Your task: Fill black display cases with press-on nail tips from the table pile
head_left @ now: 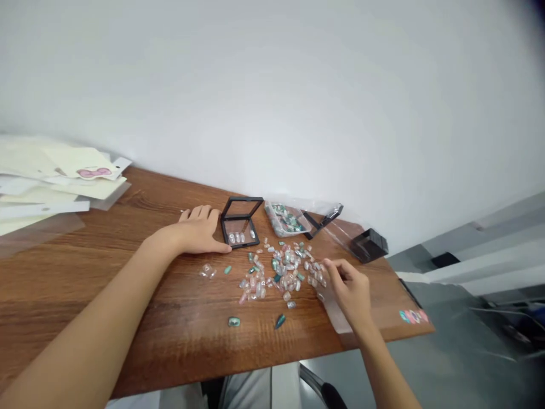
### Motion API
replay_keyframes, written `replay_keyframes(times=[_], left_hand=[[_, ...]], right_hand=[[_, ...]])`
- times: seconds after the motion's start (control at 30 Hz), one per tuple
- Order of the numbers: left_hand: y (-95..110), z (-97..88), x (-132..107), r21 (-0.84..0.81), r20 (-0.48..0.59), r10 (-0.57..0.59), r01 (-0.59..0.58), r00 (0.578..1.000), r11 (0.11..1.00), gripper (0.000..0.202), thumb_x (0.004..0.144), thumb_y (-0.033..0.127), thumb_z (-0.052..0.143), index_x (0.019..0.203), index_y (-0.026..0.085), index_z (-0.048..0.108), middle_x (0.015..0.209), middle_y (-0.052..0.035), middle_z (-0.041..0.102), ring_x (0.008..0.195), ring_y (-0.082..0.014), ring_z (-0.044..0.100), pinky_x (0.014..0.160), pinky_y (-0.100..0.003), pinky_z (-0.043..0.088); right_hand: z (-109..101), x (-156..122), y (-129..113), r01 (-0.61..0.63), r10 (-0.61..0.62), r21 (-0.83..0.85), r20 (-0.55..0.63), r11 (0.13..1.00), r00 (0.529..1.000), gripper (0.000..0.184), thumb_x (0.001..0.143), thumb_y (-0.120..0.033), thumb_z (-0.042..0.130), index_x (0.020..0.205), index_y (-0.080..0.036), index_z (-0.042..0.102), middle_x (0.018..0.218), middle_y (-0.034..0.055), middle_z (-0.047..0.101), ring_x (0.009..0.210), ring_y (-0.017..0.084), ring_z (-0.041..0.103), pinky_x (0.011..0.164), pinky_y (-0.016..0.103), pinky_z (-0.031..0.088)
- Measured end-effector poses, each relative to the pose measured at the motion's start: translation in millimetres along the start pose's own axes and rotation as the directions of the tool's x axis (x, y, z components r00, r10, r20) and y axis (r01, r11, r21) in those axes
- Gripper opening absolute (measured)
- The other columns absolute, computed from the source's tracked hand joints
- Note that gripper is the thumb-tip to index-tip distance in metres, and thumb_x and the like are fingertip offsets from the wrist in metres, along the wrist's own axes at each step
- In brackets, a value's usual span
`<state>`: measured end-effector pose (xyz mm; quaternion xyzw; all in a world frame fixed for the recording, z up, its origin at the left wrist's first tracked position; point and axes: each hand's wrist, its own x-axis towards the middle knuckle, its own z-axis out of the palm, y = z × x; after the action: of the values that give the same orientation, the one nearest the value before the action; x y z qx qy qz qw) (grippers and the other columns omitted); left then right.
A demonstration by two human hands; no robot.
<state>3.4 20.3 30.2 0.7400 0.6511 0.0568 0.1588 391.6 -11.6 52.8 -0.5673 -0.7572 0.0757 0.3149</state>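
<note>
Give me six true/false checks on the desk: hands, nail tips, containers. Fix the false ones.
1. The black case stands open. True.
2. The left hand is right of the case. False: it is at its left side.
3. Loose nail tips lie between the left hand and the right hand. True.
4. The clear tub is empty. False: it holds pieces.
5. Cream cards lie left of the left hand. True.
6. The black stack is left of the tub. False: right.
</note>
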Motion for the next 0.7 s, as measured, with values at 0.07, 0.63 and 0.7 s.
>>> replay_keyframes(times=[0.07,0.63,0.7], left_hand=[[0,-0.4,0,0.001,0.004,-0.008,0.008,1.000,1.000,0.111,0.060,0.089,0.049,0.139,0.012,0.042,0.148,-0.0277,0.037,0.139,-0.0455,0.032,0.110,-0.061,0.027],[9,-9.9,-6,0.063,0.052,-0.027,0.024,0.998,0.998,0.109,0.065,0.087,0.047,0.140,0.008,0.039,0.149,-0.0289,0.034,0.140,-0.0452,0.030,0.111,-0.061,0.027],[10,-10.6,-6,0.068,0.058,-0.036,0.032,0.998,0.997,0.109,0.066,0.086,0.046,0.141,0.008,0.038,0.151,-0.0287,0.033,0.141,-0.0452,0.029,0.112,-0.061,0.027]], right_hand=[[0,-14,4,-0.034,0.035,-0.024,0.011,0.999,0.999,0.028,0.098,-0.041,0.049,0.087,-0.021,0.064,0.070,0.0022,0.065,0.064,0.020,0.062,0.062,0.031,0.049],[16,-5,36,0.010,-0.007,-0.109,0.023,0.994,1.000,0.024,0.099,-0.038,0.050,0.107,-0.019,0.062,0.107,0.0109,0.065,0.101,0.026,0.059,0.094,0.046,0.046],[16,1,36,0.012,-0.010,-0.090,0.026,0.996,1.000,0.023,0.100,-0.036,0.048,0.105,-0.019,0.063,0.106,0.0103,0.065,0.099,0.025,0.060,0.093,0.045,0.047]])
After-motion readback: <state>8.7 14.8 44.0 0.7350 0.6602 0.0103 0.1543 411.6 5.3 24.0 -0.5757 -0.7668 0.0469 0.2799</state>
